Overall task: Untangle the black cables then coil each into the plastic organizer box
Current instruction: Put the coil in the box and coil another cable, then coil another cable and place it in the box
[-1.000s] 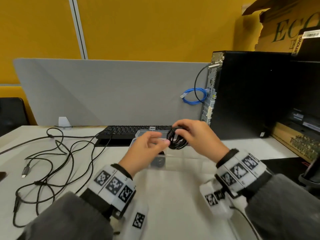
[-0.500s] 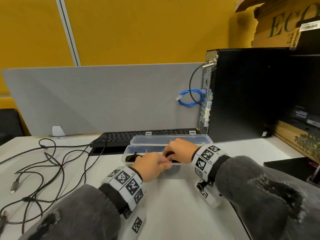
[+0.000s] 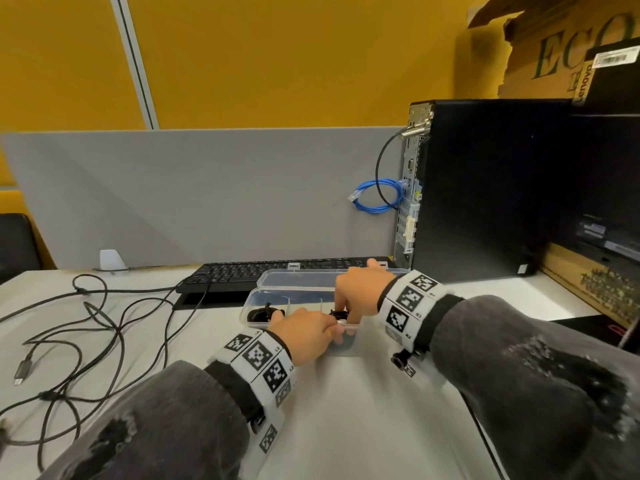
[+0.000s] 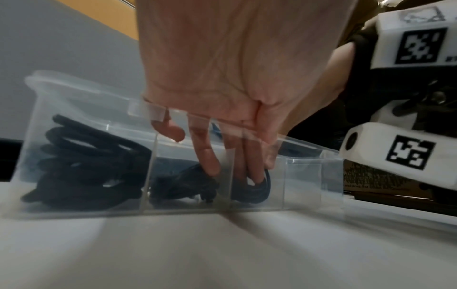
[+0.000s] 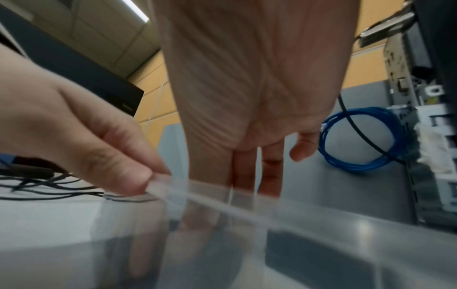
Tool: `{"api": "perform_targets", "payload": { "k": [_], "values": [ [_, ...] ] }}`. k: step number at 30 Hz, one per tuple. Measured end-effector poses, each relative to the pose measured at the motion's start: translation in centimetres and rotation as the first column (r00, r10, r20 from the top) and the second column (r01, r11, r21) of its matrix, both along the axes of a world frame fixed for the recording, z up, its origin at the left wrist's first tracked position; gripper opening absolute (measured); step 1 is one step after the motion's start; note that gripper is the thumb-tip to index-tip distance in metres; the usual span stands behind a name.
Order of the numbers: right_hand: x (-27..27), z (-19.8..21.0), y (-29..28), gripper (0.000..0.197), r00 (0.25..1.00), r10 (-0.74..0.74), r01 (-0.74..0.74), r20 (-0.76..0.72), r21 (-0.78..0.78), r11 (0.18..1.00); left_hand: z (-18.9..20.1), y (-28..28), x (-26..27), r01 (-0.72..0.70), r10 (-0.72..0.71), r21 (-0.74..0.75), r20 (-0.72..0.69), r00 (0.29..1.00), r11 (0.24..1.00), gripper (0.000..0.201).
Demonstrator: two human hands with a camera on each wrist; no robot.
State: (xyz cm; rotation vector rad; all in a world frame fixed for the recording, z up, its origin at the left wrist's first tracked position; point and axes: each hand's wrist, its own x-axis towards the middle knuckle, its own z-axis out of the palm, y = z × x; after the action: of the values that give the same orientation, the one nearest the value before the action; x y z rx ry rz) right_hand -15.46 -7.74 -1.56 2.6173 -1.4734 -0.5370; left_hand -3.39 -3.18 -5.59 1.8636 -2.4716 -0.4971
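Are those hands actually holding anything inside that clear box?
No firm grip shows. The left hand presses straight fingers down on coiled black cables in the organizer box. The right hand also reaches in; its fingertips are hidden.

White desk (image 3: 346, 410) bears organizer box (image 3: 254, 299), loose cables (image 3: 114, 327) (apparently tangled), keyboard (image 3: 277, 268), computer tower (image 3: 485, 188).

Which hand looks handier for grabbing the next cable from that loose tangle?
Probably the left hand: the tangled black cables lie on its side of the organizer box, while the right hand is farther away.
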Motion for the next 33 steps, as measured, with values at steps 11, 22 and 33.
{"api": "perform_targets", "payload": {
  "k": [11,22,33],
  "values": [
    [0.7,0.2,-0.1,0.029,0.996,-0.081,0.080,0.036,0.013,0.997,0.8,0.7,2.1,0.063,-0.037,0.080,-0.292,0.956,0.995,0.028],
    [13.1,-0.3,5.7,0.018,0.387,-0.457,-0.159,0.801,0.546,0.822,5.2,6.5,17.8,-0.506,0.424,-0.215,-0.335,0.841,0.835,0.017],
    [23.8,-4.4,6.6,0.038,0.394,-0.621,-0.286,0.678,0.733,0.618,1.4,7.5,23.0,-0.673,0.673,0.227,-0.516,0.530,0.704,0.051]
  ]
}}
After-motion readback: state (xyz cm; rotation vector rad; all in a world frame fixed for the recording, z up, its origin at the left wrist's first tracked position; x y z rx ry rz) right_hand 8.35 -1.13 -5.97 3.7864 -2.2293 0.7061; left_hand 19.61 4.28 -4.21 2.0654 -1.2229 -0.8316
